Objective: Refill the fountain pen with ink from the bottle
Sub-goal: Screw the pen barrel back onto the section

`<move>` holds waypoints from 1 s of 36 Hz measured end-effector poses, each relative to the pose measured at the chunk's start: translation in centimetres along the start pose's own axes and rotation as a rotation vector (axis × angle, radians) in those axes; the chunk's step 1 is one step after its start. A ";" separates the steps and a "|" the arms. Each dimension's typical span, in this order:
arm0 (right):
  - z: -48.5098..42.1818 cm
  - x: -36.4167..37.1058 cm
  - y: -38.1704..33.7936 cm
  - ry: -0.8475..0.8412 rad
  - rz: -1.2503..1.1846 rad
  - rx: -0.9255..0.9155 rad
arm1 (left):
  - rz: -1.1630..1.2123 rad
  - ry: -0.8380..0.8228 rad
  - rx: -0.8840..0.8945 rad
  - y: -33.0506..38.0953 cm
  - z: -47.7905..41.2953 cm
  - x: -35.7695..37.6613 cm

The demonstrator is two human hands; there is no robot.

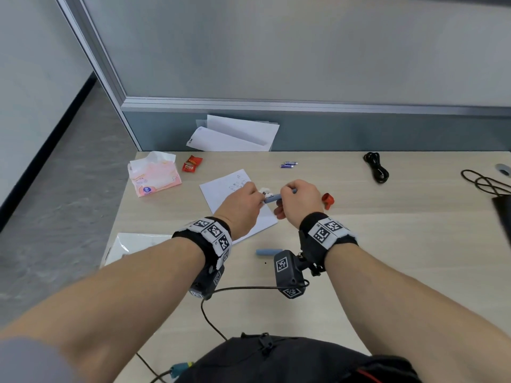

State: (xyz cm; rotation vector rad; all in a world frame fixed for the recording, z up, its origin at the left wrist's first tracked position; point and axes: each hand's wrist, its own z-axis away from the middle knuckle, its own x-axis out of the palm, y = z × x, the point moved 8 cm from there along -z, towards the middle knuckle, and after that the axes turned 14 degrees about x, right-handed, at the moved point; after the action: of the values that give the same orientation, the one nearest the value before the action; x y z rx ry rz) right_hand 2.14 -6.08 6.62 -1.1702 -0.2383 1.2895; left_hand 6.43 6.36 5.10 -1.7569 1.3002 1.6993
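A blue-grey fountain pen (273, 198) is held level above a white sheet of paper (224, 189) at the middle of the desk. My right hand (297, 204) grips its right part, fingers curled round the barrel. My left hand (243, 204) pinches its left end, where a crumpled white tissue with dark stains (265, 192) shows between the two hands. A separate blue-grey pen part (267, 252) lies on the desk nearer to me. A red cap-like piece (328, 200) lies just right of my right hand. No ink bottle shows; whether it is hidden I cannot tell.
A pink tissue pack (153, 176) and a red sweet wrapper (192, 163) lie at the back left. Two batteries (288, 164), black cables (376, 167) and folded papers (235, 134) sit toward the partition. A plastic sleeve (132, 246) lies at the left edge.
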 end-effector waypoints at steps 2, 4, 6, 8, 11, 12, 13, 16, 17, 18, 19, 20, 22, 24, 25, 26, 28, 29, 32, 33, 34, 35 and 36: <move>0.0 -0.1 -0.2 0.004 0.000 -0.004 | -0.021 0.008 -0.005 -0.2 0.3 -0.1; 0.1 0.3 -0.4 0.001 -0.004 -0.005 | -0.049 0.007 -0.016 -0.7 0.7 -0.3; 0.1 0.6 -0.5 0.002 -0.007 -0.006 | -0.077 -0.012 -0.051 -1.6 1.3 -0.3; 0.0 0.5 -0.5 0.015 -0.010 -0.011 | -0.106 -0.037 -0.101 -2.9 2.1 -0.3; -0.2 0.2 -0.6 0.031 -0.019 -0.015 | -0.081 0.008 -0.207 -5.1 3.5 -1.0; -0.2 0.3 -0.7 0.033 -0.019 -0.015 | -0.080 0.040 -0.221 -5.4 3.7 -1.5; -0.3 0.3 -0.9 0.033 -0.018 -0.014 | -0.085 0.076 -0.223 -5.4 3.9 -2.3; -0.3 0.3 -1.0 0.034 -0.002 -0.011 | -0.065 0.179 -0.057 -2.6 3.0 -4.0; -0.3 0.2 -0.8 0.038 0.004 -0.011 | -0.061 0.197 0.007 -1.3 2.5 -4.2; -0.3 0.0 -0.6 0.044 0.008 -0.012 | -0.023 0.190 0.033 -0.4 1.9 -4.0; -0.2 -0.2 -0.5 0.051 0.010 -0.013 | 0.005 0.186 0.026 0.3 1.4 -3.7; -0.2 -0.4 -0.3 0.056 0.008 -0.014 | 0.028 0.162 0.035 0.8 1.0 -3.1; -0.1 -0.5 -0.3 0.048 -0.001 -0.009 | 0.037 0.126 0.076 1.6 0.5 -1.8; -0.1 -0.4 -0.5 0.020 -0.012 -0.002 | 0.025 0.108 0.045 1.2 0.4 -1.5; -0.1 -0.3 -0.6 0.008 -0.019 0.001 | 0.011 0.105 0.040 1.0 0.4 -1.6; -0.1 -0.2 -0.6 -0.002 -0.027 0.007 | -0.013 0.099 0.059 1.0 0.3 -1.7; -0.1 -0.2 -0.5 -0.013 -0.051 0.019 | -0.084 0.077 0.112 1.2 0.1 -1.9; -0.1 -0.3 -0.5 -0.017 -0.064 0.023 | -0.101 0.074 0.116 1.1 0.1 -2.0; -0.1 0.0 -0.8 -0.032 -0.079 0.026 | -0.147 0.074 0.104 0.6 0.1 -2.3; -0.1 0.3 -1.0 -0.037 -0.077 0.026 | -0.163 0.073 0.092 0.4 0.3 -2.5; -0.1 0.5 -1.2 -0.042 -0.075 0.027 | -0.172 0.078 0.084 0.2 0.4 -2.6; -0.1 0.7 -1.3 -0.049 -0.073 0.029 | -0.173 0.089 0.073 0.0 0.5 -2.8; -0.1 0.9 -1.3 -0.055 -0.072 0.033 | -0.166 0.095 0.049 -0.4 0.7 -2.9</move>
State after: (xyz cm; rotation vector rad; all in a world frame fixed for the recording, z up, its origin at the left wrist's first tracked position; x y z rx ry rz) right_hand 3.35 -5.15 7.17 -1.0900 -0.2963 1.2588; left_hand 6.84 8.13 7.53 -1.8806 1.1874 1.4976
